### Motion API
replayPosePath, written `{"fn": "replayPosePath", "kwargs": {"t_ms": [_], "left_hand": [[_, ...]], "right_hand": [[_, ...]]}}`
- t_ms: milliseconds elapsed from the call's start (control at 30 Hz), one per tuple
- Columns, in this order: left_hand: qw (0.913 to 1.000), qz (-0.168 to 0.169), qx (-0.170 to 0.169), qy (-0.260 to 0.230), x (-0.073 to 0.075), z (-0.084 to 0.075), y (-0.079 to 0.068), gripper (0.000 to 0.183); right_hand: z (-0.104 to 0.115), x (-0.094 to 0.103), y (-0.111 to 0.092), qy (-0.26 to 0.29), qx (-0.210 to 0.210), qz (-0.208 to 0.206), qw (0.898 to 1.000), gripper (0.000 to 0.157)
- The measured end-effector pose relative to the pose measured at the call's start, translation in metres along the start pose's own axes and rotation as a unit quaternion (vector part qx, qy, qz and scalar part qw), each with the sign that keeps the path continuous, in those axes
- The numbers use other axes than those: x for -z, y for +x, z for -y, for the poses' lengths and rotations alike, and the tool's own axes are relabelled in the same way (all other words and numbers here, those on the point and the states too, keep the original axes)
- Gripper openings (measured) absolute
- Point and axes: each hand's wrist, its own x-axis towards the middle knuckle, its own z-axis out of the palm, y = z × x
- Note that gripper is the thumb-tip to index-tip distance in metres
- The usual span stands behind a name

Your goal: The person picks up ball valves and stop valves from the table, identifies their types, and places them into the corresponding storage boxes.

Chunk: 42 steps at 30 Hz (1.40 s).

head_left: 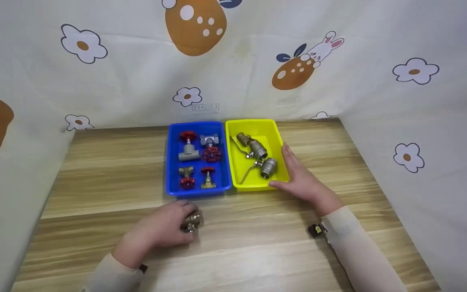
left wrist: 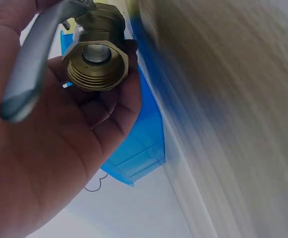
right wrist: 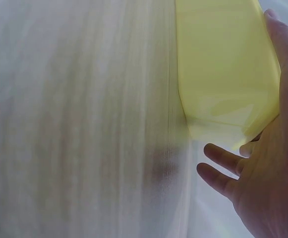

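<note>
My left hand [head_left: 162, 225] grips a brass ball valve [head_left: 191, 221] close over the table, just in front of the blue bin [head_left: 199, 193]. In the left wrist view the ball valve [left wrist: 96, 67] turns its threaded mouth to the camera, and its long lever handle [left wrist: 32, 64] crosses the palm. At the yellow bin [head_left: 253, 187], my right hand [head_left: 304, 182] rests against the right side, thumb at the near rim and fingers fairly straight along the wall. Inside the yellow bin lie metal ball valves [head_left: 268, 167] with lever handles.
Several valves with red handwheels [head_left: 212, 154] sit in the blue bin, which stands against the yellow one's left side. Behind both bins rises a white printed cloth [head_left: 233, 81], which also borders the wooden table [head_left: 112, 174] on the left and right.
</note>
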Motion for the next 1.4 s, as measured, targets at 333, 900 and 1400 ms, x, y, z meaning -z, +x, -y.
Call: {"fn": "replayPosePath", "kwargs": {"t_ms": [333, 900, 1400], "left_hand": [[0.9994, 0.018, 0.018, -0.025, 0.003, -0.006, 0.006, 0.064], [0.9997, 0.013, -0.019, -0.006, 0.02, -0.025, 0.019, 0.062], [0.9988, 0.005, -0.039, 0.029, 0.04, -0.035, 0.03, 0.063]], "right_hand": [[0.0, 0.0, 0.0, 0.0, -0.005, 0.001, 1.0, 0.131], [0.0, -0.001, 0.001, 0.012, -0.001, 0.004, 1.0, 0.13], [0.003, 0.0, -0.001, 0.016, -0.008, 0.003, 1.0, 0.13]]}}
